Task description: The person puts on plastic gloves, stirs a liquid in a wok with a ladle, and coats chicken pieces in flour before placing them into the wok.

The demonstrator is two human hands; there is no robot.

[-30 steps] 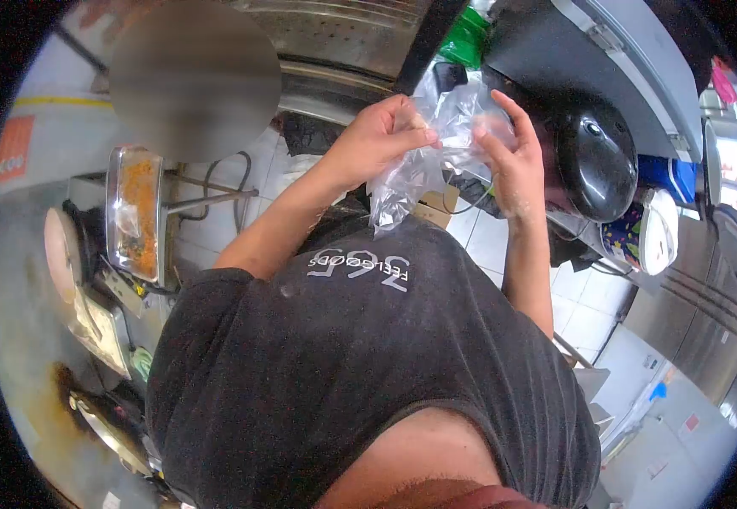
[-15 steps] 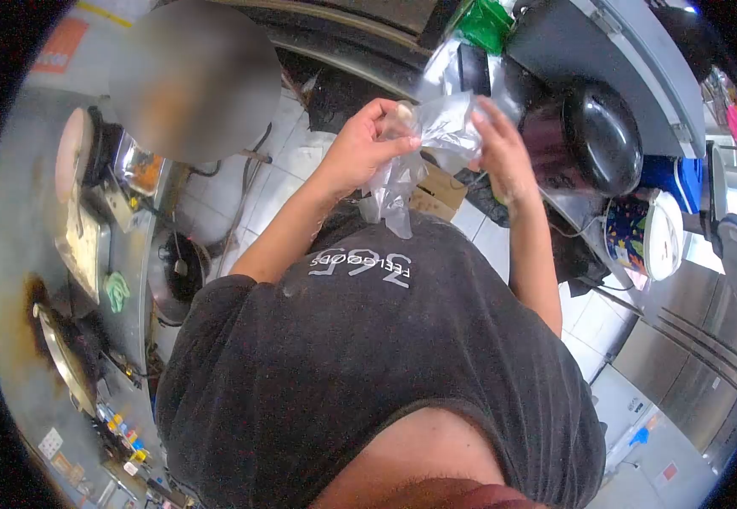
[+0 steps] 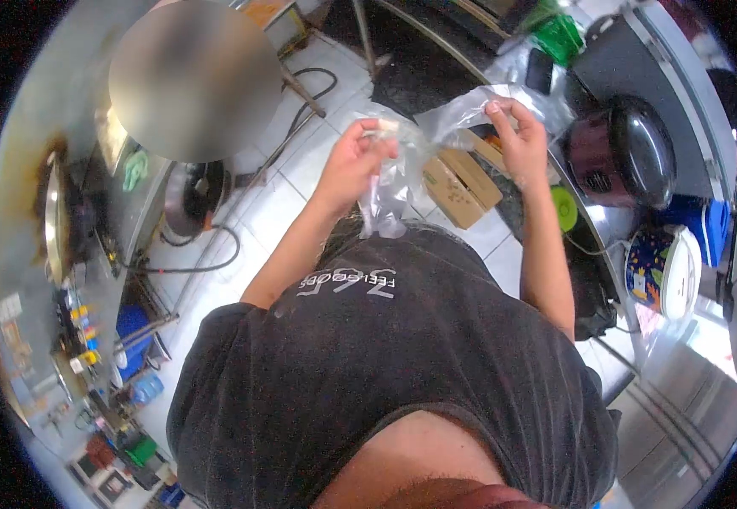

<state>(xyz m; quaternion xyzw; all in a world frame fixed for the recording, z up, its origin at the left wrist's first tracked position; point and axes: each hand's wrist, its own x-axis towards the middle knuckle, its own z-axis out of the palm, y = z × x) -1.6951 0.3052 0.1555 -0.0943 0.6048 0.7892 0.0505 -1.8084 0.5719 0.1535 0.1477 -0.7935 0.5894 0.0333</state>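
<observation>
A crumpled clear plastic bag spans the space in front of my chest, its lower part hanging near my dark shirt. My left hand pinches one side of it between thumb and fingers. On the other side, my right hand is closed on a stretched-out part of the plastic, thumb against bent fingers. Both hands are raised and well apart, with the film running between them. Some of its outline blurs into shiny plastic behind my right hand.
A brown cardboard box lies below the bag. To the right are a dark rounded appliance, a patterned container and a green item. A wok and a hose are at left. A blurred disc covers the upper left.
My hands have moved farther apart, and the plastic between them is more drawn out. The view has turned, so the box shows more fully and the left counter has shifted.
</observation>
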